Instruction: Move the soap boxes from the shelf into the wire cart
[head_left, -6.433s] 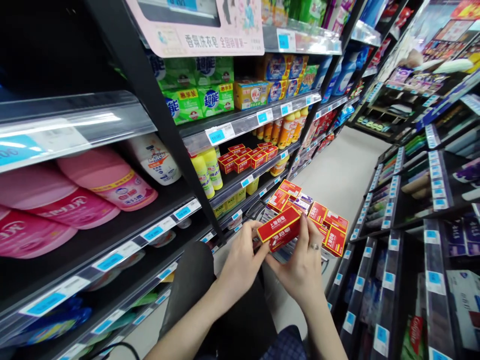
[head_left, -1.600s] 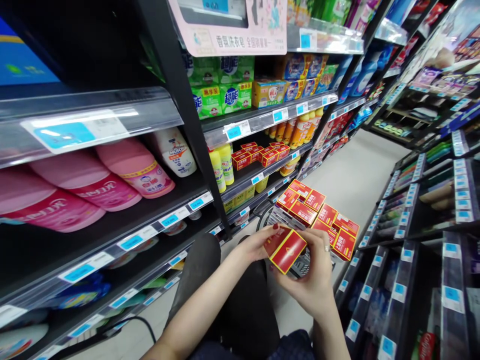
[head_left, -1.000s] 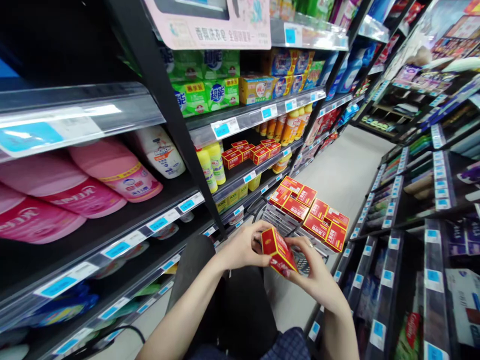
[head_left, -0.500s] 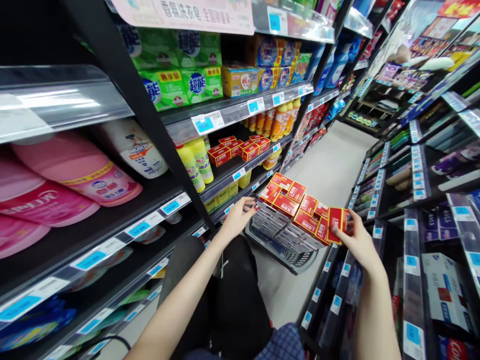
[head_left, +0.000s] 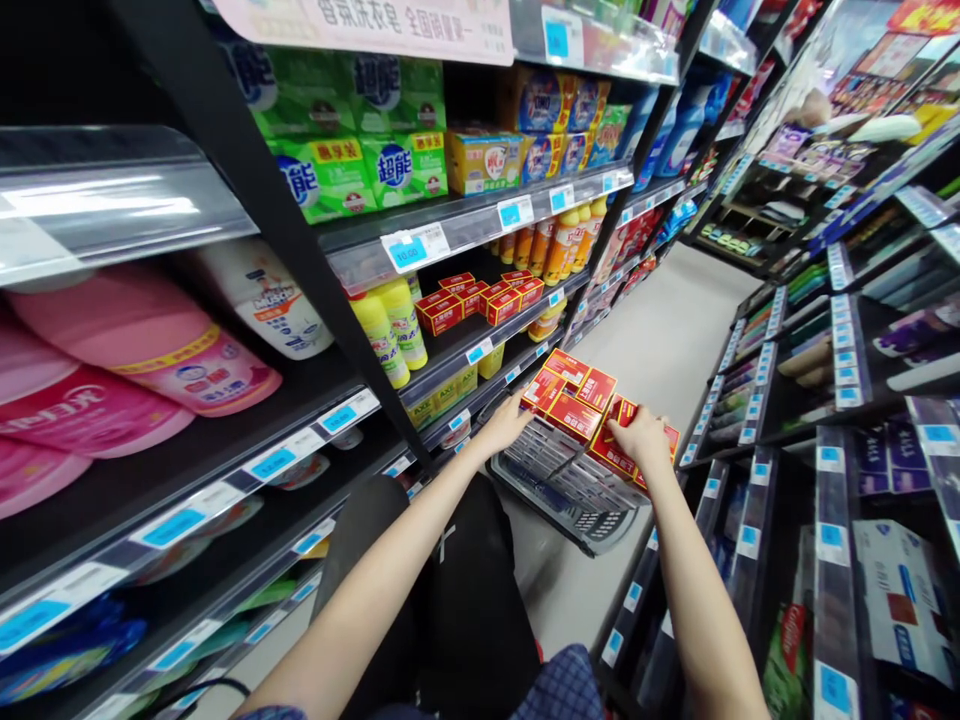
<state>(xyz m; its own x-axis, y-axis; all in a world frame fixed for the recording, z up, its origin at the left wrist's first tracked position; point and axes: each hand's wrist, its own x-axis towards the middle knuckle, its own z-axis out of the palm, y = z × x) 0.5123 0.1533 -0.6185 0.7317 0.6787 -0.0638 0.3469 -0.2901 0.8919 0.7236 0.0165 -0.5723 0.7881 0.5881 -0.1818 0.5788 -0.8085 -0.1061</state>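
Several red boxes with yellow edges [head_left: 574,410] are packed side by side on top of a grey plastic shopping basket [head_left: 600,525] on the floor in front of my knees. My left hand [head_left: 507,424] is at the near left corner of the boxes, its fingers stretched out against them; the fingertips are partly hidden. My right hand [head_left: 639,436] reaches over the right-hand group, thumb and fingers closed around a red box [head_left: 606,440] there. The hand covers part of that group.
On the left shelf stand matching red boxes [head_left: 441,311], yellow bottles [head_left: 381,335] and orange bottles [head_left: 562,245]. Green soap packs [head_left: 405,165] sit above. Pink bottles [head_left: 150,340] are nearer. A shelf rack [head_left: 832,540] lines the right. Aisle floor [head_left: 660,310] stretches ahead.
My right hand has moved left from the box at the right end to the boxes nearer the middle. My left hand has shifted slightly right, closer against the boxes.
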